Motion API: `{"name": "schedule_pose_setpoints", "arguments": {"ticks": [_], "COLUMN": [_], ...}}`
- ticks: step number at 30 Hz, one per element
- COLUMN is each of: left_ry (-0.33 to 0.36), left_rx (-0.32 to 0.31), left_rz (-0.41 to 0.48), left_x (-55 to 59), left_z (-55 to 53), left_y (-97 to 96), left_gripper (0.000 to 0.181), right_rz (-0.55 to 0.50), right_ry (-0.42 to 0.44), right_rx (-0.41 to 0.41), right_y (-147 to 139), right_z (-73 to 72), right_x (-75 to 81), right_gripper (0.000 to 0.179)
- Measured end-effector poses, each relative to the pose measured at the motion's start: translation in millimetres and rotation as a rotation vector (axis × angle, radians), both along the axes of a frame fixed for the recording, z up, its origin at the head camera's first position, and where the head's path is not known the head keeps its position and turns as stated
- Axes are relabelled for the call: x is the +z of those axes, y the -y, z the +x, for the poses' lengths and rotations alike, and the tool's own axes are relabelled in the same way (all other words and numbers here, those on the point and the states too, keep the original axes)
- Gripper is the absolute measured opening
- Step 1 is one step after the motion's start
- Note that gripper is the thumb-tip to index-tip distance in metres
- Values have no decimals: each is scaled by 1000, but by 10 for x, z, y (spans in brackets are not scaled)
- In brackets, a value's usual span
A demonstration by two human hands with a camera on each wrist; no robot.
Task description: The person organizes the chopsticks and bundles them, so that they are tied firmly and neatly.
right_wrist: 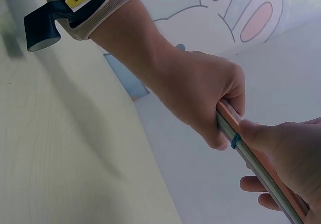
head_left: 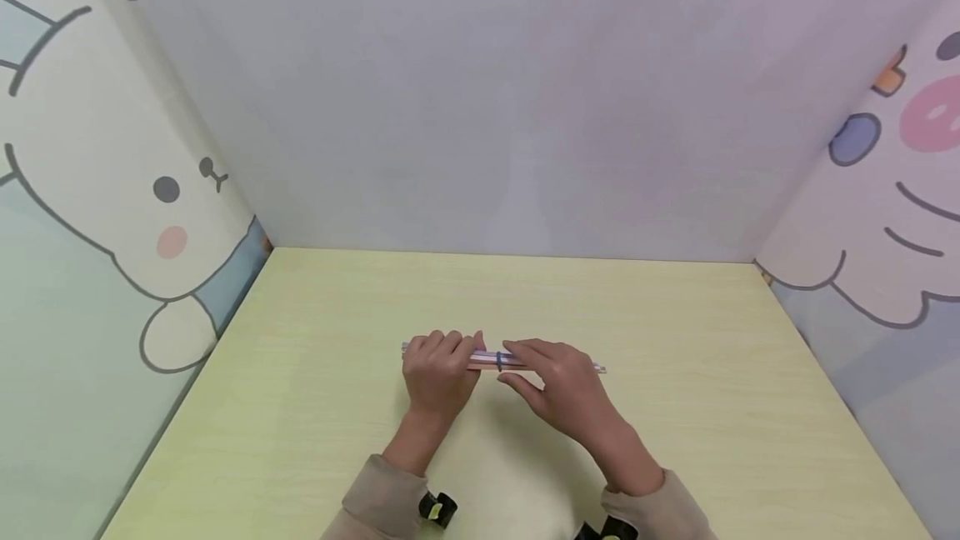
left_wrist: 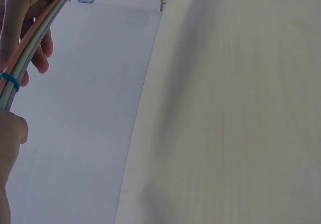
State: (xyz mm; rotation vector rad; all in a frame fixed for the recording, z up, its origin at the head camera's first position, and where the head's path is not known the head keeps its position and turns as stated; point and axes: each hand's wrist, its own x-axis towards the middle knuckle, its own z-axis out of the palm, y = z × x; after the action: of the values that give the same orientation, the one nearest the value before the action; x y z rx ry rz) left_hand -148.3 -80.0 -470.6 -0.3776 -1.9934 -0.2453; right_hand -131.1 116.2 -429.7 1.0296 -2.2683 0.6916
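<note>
A bundle of thin, straight sticks [head_left: 489, 361] in orange, pale green and light purple lies crosswise in front of me, above the table. A blue-green elastic band [right_wrist: 235, 141] wraps around its middle. My left hand [head_left: 441, 373] grips the bundle just left of the band, fingers curled over it. On the other side, my right hand [head_left: 566, 386] holds the bundle between thumb and fingers, its fingertips close to the band. In the right wrist view, the right thumb [right_wrist: 258, 135] lies along the orange side beside the band, with fingertips showing behind the sticks.
Below the hands spreads a pale wood-grain table [head_left: 315, 307], with a plain light wall [head_left: 510, 107] at its back. Side panels with cartoon animals [head_left: 127, 148] stand left and right. Black wrist mounts [head_left: 438, 509] sit at the beige sleeves [head_left: 386, 494].
</note>
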Motion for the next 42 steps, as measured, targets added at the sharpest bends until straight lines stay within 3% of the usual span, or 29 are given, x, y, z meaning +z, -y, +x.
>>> {"name": "schedule_pose_setpoints", "arguments": {"ticks": [6, 11, 21, 32, 39, 42], "left_ry": [2, 2, -7, -4, 13, 19], "left_rx": [-7, -1, 6, 3, 32, 46], "left_rz": [7, 9, 5, -2, -8, -7], "left_x": [2, 8, 4, -41, -44, -36], "left_z": [7, 10, 24, 39, 5, -14], "left_y": [-5, -18, -38, -55, 61, 141], "left_gripper": [23, 21, 22, 24, 26, 22], "right_rz": [13, 15, 77, 107, 92, 62], "right_ry": [-35, -65, -10, -21, -4, -15], "right_rx": [28, 22, -5, -5, -59, -79], "right_y": [35, 68, 101, 149, 52, -55], "right_z": [-13, -23, -12, -16, -13, -47], "right_x": [0, -8, -14, -42, -15, -31], "right_gripper": [27, 30, 31, 34, 47, 42]}}
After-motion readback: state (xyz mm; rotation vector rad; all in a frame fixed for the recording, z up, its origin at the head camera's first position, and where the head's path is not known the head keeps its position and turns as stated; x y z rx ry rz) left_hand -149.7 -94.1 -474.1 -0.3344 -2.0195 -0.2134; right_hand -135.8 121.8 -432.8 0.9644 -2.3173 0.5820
